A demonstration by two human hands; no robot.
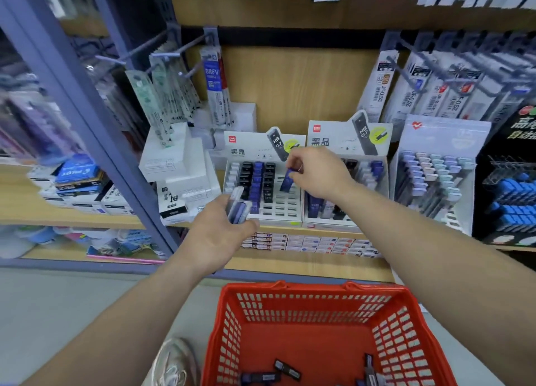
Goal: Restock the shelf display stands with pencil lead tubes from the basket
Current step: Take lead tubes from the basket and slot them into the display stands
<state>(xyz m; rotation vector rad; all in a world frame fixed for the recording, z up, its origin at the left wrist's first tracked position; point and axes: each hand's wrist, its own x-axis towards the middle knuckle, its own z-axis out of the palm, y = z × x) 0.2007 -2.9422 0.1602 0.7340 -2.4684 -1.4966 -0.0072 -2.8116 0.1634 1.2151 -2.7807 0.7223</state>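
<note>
Basket (319, 291) before shelf (304, 266), tube (287, 181) over empty slots (282, 204)

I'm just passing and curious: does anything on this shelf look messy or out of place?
Only the white boxes left of the left display stand: they are piled crookedly, tilted at different angles. The stand's front slots are empty.
</note>
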